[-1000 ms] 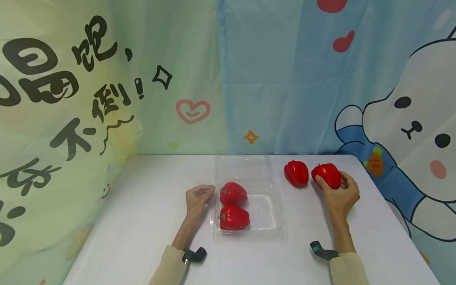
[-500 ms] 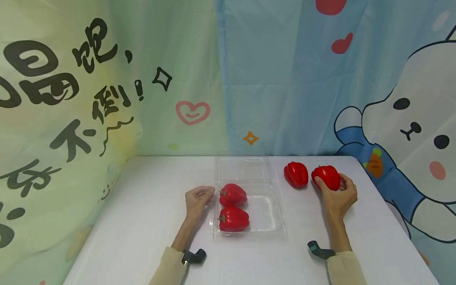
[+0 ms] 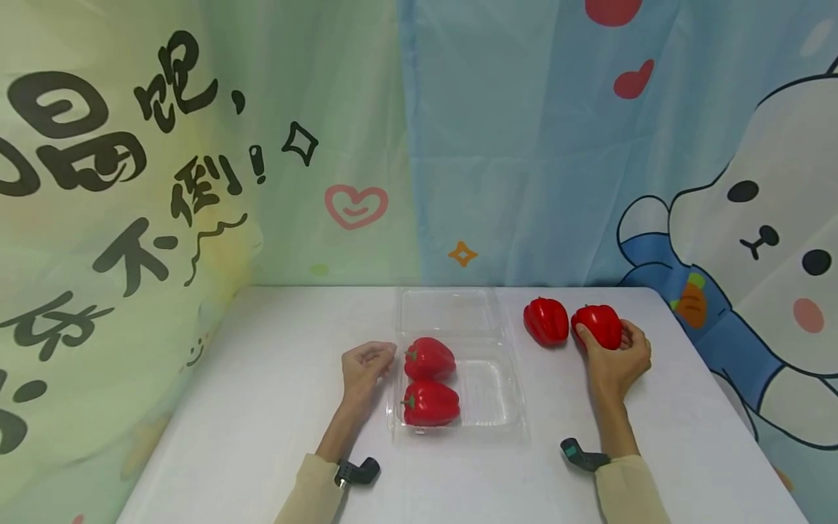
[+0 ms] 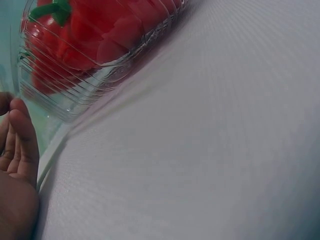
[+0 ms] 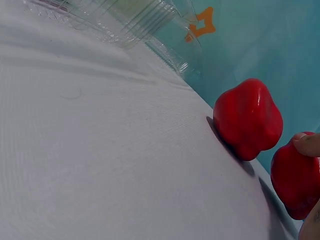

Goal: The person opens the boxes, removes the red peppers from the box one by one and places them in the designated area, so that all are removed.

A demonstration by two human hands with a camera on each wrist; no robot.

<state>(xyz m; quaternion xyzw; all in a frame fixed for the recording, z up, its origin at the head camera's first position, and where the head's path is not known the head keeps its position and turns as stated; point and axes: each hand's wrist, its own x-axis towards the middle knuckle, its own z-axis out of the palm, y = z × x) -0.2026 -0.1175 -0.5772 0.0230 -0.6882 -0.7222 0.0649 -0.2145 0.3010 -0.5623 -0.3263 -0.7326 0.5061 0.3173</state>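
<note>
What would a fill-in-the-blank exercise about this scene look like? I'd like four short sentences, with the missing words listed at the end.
1. The clear container holds exactly ____ peppers.
2. The hand gripping a red pepper is the person's ____ one.
3. The stems on the peppers in the container are ____ in colour.
4. Altogether, the head view shows ____ peppers.

Missing words: two; right; green; four.

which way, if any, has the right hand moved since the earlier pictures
Yes, slightly left: in the head view, the right hand now sits nearer the clear plastic tray.
</note>
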